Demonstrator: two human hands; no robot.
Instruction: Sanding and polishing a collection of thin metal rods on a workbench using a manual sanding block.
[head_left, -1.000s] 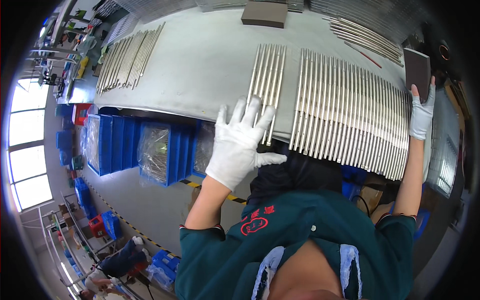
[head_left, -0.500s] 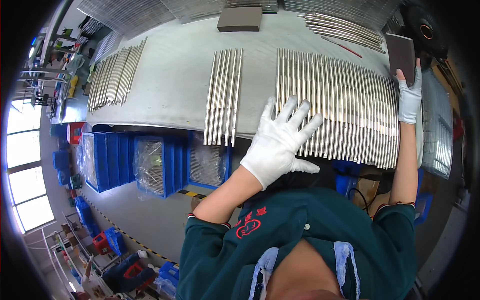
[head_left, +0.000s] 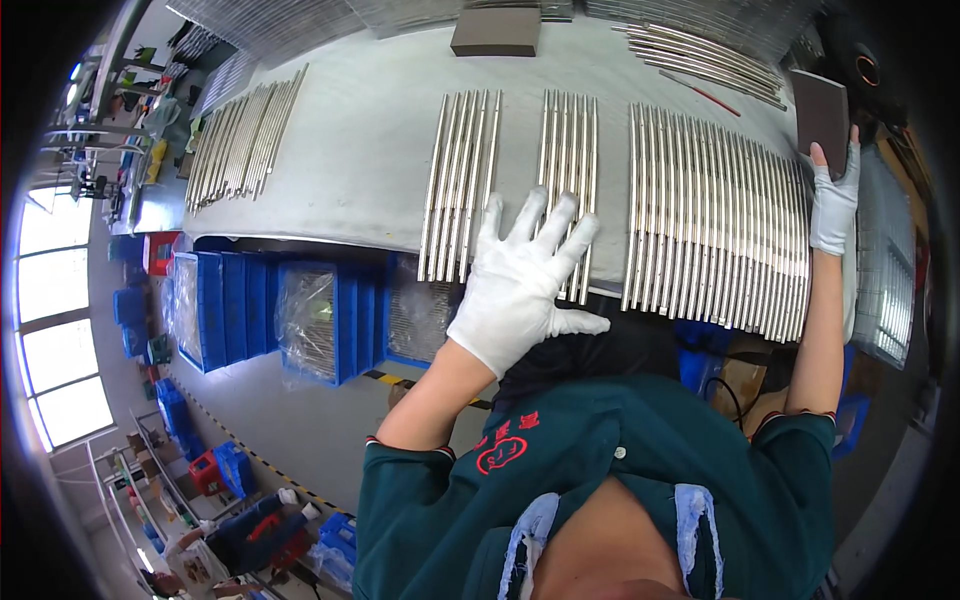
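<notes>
My left hand, in a white glove, lies with fingers spread over the lower part of a small group of metal rods. Another narrow group of rods lies just left of it, partly under the fingertips. To the right, a wide row of silver rods lies side by side on the pale table. My right hand, its glove leaving thumb and a finger bare, grips a dark brown rectangular block at the table's right end.
A second brown block sits at the far edge. Loose rods and a thin red-handled tool lie far right. More rods lie at left. Blue crates with plastic-wrapped contents stand below the front edge; a dark round device is far right.
My left hand has slid left, and a small group of rods now lies apart from the wide row, nearer the left group. The right hand still holds the block. The view has shifted slightly.
</notes>
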